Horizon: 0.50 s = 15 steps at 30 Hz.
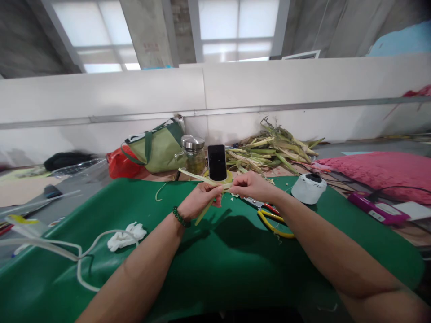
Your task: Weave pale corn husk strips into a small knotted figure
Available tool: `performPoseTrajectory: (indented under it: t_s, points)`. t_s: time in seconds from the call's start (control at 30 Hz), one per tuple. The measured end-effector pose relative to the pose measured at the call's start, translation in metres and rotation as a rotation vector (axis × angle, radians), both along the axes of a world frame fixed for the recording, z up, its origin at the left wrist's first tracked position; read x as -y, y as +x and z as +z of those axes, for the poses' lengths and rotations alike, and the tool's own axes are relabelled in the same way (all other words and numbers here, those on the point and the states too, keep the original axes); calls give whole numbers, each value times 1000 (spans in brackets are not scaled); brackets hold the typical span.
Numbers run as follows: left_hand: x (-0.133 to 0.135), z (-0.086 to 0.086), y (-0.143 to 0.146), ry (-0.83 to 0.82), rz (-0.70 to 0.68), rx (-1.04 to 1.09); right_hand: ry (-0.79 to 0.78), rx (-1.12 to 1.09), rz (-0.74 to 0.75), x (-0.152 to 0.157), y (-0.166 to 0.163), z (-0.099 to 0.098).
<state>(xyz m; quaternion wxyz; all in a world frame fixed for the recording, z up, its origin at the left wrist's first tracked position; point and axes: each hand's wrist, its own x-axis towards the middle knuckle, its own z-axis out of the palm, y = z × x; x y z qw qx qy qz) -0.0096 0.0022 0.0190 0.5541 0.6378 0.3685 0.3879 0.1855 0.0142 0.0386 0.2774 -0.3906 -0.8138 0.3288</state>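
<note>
The head camera showed the left hand [203, 196] and right hand [249, 186] pinching pale plant strips [193, 175] above a green mat [242, 273], scissors [258, 204] lying right.

No text, brand or number is legible. Reddish marks [151, 46] stand on the grey concrete pillar [146, 24], far beyond and to the left of the left grip [202, 196]; they are too faint to read as characters. The phone [217, 164], upright just beyond both grips, shows bright specks on its dark screen, too small to decipher. The purple device [379, 209], well right of the right grip [247, 185], bears pale patches; any print there is unreadable.
</note>
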Motion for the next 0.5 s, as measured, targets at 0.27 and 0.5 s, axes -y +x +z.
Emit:
performPoseTrajectory:
  t_s: [0.27,0.5]
  points:
    - [6,-3,4,-104,-4,95,56,-1,158,-9,13,1]
    - [5,-9,10,22,70,-86,279,-178,-197,-16,25,5]
